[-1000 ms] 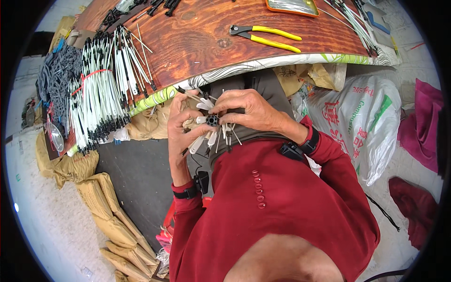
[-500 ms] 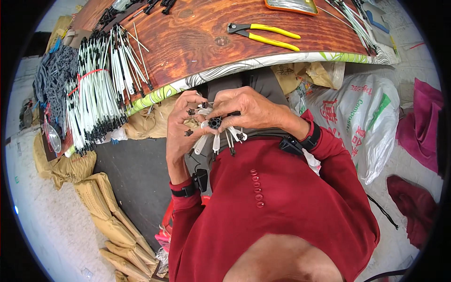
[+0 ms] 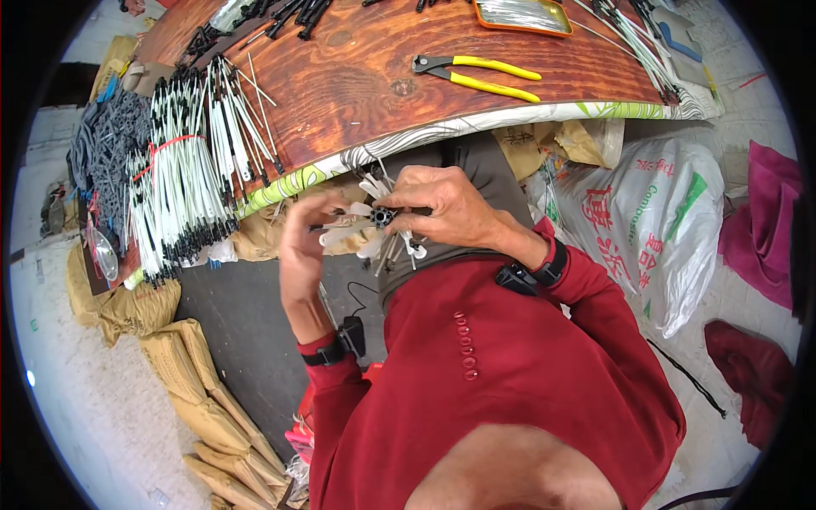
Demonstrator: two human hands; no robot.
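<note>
Over my lap is a small black round hub (image 3: 384, 218) with several white flat ribs (image 3: 344, 234) spread out around it like spokes. My right hand (image 3: 446, 204) pinches the hub between thumb and fingers, and a short black stem shows between them. At the hub's left side is my left hand (image 3: 310, 225), close to the ribs. Its fingers are smeared by motion, so whether they grip a rib is hidden.
End-cutting pliers (image 3: 484, 76) with yellow handles lie on the wooden table (image 3: 348, 93). Bundled white rods with black tips (image 3: 183, 170) and a grey heap (image 3: 106, 144) sit at the left. An orange-rimmed tray (image 3: 523, 17) of thin pieces stands farther back. A white plastic bag (image 3: 654, 221) lies right.
The hub and my right hand have shifted slightly left and away from me. My left hand has drawn leftward off the hub, and the ribs are spread differently.
</note>
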